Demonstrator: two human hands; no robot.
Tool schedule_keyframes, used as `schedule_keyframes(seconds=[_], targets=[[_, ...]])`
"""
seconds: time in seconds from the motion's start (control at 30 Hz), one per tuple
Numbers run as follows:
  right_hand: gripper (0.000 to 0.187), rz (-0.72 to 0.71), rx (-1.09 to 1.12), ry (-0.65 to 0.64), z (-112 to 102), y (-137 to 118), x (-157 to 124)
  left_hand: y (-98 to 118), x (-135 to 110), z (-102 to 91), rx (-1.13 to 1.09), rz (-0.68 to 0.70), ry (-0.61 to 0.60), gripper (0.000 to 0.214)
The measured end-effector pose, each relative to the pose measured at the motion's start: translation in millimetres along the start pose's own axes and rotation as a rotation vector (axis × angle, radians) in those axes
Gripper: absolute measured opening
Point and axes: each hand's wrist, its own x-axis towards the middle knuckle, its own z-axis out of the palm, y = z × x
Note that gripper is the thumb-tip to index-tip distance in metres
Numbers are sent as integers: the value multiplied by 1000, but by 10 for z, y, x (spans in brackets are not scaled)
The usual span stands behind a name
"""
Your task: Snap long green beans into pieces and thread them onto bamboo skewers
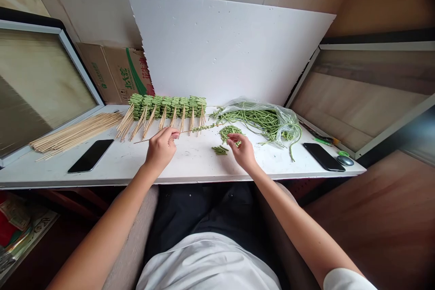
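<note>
My left hand (161, 147) is closed around a thin bamboo skewer (185, 132). Short green bean pieces (204, 128) are threaded along its right part, and the tip points right. My right hand (242, 148) is at the pile of cut green beans (228, 132), fingers curled together; whatever they hold is too small to make out. Left of that hand lies a small row of cut bean pieces (220, 150). Behind my left hand, finished bean skewers (170, 105) are stacked in several bundles, their sticks pointing toward me.
Loose bamboo skewers (79, 130) lie at the left beside a phone (91, 156). Long whole beans (263, 120) spill from a clear plastic bag (288, 122). On the right are another phone (323, 157), a dark mouse-like object (345, 160) and scissors (317, 132). A white board (224, 50) stands behind.
</note>
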Motion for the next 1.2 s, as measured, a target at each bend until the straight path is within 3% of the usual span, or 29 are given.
schedule_keyframes(seconds=[0.13, 0.3, 0.63, 1.2], targets=[[51, 300, 510, -38, -198, -178, 135, 23, 26, -36, 6, 40, 45, 24], [35, 379, 798, -125, -310, -453, 122, 67, 26, -41, 13, 94, 70, 25], [27, 376, 836, -109, -270, -506, 64, 164, 47, -62, -4, 148, 73, 29], [31, 390, 793, -134, -189, -519, 1, 159, 17, -36, 2, 167, 60, 31]])
